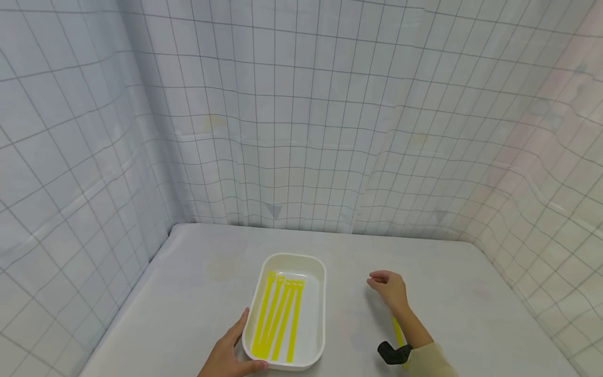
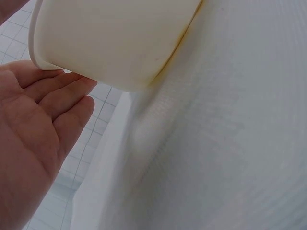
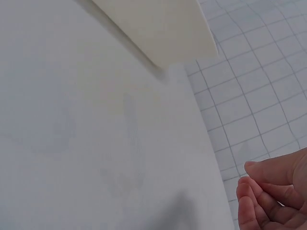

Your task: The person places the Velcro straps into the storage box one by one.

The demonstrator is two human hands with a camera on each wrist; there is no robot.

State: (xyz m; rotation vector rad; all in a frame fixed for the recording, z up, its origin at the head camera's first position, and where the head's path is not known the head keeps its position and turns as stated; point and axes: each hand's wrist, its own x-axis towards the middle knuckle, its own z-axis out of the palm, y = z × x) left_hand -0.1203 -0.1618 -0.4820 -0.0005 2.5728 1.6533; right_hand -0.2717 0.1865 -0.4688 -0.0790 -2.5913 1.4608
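Observation:
In the head view, my left hand point(image 1: 231, 353) holds the near left corner of a white tray point(image 1: 313, 314), thumb on the near rim and fingers along the left side. The left wrist view has those fingers point(image 2: 72, 96) against the tray's outer wall point(image 2: 110, 43). Inside the tray lie several yellow strips point(image 1: 282, 319) with slotted heads, side by side and fanned out. My right hand point(image 1: 390, 289) is to the right of the tray, fingers loosely bent, with nothing visible between them. Another yellow strip point(image 1: 398, 332) lies partly hidden under the right forearm.
A white-covered table point(image 1: 216, 267) carries the tray. Behind it and on both sides hang white sheets with a dark grid point(image 1: 306, 131). A black wrist device point(image 1: 394, 353) sits by the right sleeve point(image 1: 431, 361).

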